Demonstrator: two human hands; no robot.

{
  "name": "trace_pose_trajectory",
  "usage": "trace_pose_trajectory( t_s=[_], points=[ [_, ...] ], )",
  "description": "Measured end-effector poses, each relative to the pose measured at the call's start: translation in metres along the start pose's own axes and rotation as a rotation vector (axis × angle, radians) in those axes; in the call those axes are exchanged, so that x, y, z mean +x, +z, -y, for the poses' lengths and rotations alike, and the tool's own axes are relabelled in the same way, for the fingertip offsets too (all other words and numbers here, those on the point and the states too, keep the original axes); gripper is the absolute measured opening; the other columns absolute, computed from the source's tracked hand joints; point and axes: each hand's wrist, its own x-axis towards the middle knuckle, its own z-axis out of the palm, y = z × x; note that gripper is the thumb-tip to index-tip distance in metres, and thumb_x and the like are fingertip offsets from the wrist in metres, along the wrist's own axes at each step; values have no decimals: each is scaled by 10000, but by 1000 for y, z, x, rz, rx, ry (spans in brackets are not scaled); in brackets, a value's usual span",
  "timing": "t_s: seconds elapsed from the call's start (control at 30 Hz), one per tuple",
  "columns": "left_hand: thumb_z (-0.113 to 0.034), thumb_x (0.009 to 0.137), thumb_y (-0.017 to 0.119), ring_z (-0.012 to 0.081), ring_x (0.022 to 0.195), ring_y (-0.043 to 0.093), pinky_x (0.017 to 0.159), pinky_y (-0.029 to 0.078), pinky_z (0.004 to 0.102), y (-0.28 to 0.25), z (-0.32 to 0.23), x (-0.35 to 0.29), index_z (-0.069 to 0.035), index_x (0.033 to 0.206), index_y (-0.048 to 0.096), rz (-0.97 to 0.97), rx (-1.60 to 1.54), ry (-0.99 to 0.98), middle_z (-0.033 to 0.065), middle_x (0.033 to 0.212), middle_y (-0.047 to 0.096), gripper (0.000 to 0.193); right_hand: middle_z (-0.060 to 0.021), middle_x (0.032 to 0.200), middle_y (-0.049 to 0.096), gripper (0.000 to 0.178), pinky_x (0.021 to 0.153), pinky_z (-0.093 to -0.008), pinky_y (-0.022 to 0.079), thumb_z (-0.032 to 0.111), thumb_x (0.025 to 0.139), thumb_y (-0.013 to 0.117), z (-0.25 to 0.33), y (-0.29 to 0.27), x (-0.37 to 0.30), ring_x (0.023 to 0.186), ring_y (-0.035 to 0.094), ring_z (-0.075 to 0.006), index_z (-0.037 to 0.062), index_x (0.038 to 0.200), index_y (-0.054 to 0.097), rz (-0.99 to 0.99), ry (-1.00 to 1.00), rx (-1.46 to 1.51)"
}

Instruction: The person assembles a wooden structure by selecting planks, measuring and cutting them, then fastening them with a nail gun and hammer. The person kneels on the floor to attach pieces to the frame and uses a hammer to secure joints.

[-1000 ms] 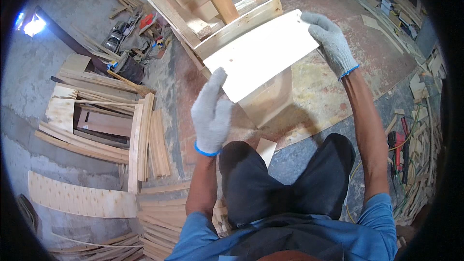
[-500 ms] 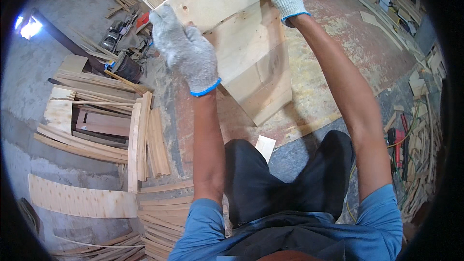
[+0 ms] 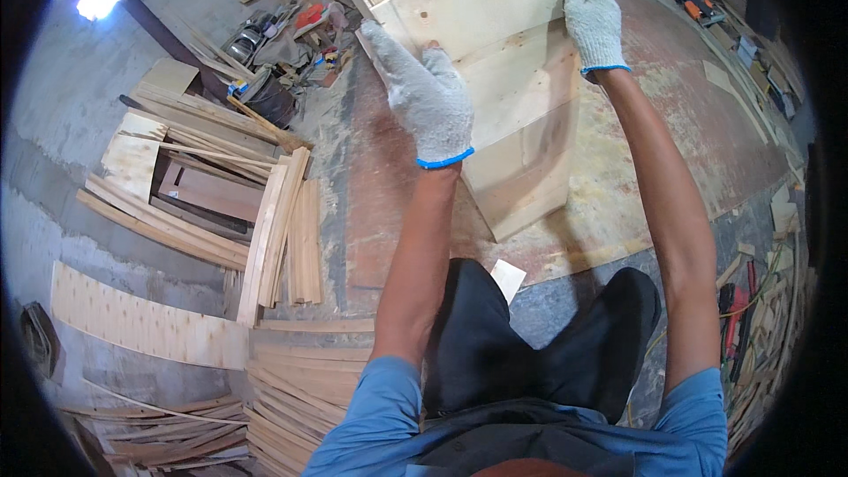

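Note:
A large wooden assembly faced with pale plywood (image 3: pixel 521 62) is held up in front of me, with a curved upper edge and sides that narrow toward a lower end near the floor. My left hand (image 3: pixel 424 97), in a whitish knit glove with a blue cuff, grips its left edge; the thumb lies across the plywood face and the other fingers are partly hidden. At the upper right corner my right hand (image 3: pixel 594 22), gloved alike, is closed round the edge, its fingertips out of sight behind the wood. Boards inside the assembly show beyond the curved edge.
Curved timber strips (image 3: pixel 168 221) and boards are stacked at left, beside a perforated-looking plywood strip (image 3: pixel 150 316). A dark bucket (image 3: pixel 269 99) stands behind them. A reddish, sawdust-strewn board (image 3: pixel 654 124) covers the floor. Red-handled tools (image 3: pixel 733 322) and wood scraps lie at right.
The wooden assembly and both hands now sit farther right in view, as does most of the surrounding room. Both hands keep their hold on the edges.

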Motion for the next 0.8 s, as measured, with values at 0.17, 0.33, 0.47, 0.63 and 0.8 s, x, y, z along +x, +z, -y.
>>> trace_pose_trajectory(
  t_s=[0.17, 0.33, 0.47, 0.63, 0.8],
  points=[
    [-61, 869, 611, 513, 1323, 395, 1075, 393, 471, 1, 9, -2, 48, 1512, 181, 28, -22, -30, 363, 1475, 321, 781, -225, 1060, 683, 398, 860, -397, 511, 280, 919, 551, 1, 2, -1, 970, 667, -367, 103, 1268, 621, 28, 28, -19],
    [-58, 844, 621, 493, 1343, 382, 1102, 361, 474, 2, 3, 0, 46, 1518, 169, 16, 12, -45, 354, 1490, 305, 818, -217, 1034, 688, 365, 835, -391, 519, 251, 916, 541, 8, -2, -2, 940, 673, -359, 110, 1240, 632, 32, 53, 67],
    [-63, 833, 638, 457, 1370, 369, 1124, 332, 469, 5, 6, -3, 47, 1517, 179, 37, -28, 41, 341, 1508, 287, 832, -211, 1050, 679, 334, 840, -418, 530, 222, 910, 528, 3, -5, -1, 961, 666, -380, 114, 1205, 641, -23, -25, 117],
    [-174, 868, 703, 369, 1292, 468, 1083, 364, 407, -7, 14, 5, 92, 1486, 220, 147, -181, -200, 302, 1437, 420, 828, -191, 1140, 669, 368, 901, -408, 514, 250, 945, 526, 14, -1, -3, 1063, 638, -374, 128, 1283, 603, 68, 69, -29],
    [-203, 883, 709, 291, 1207, 525, 1046, 390, 358, -5, 17, 6, 136, 1454, 252, 144, -155, -225, 265, 1384, 481, 806, -190, 1165, 658, 389, 916, -427, 505, 294, 941, 529, 23, -6, -2, 1078, 625, -382, 125, 1284, 605, 94, 118, -53]
  ],
)
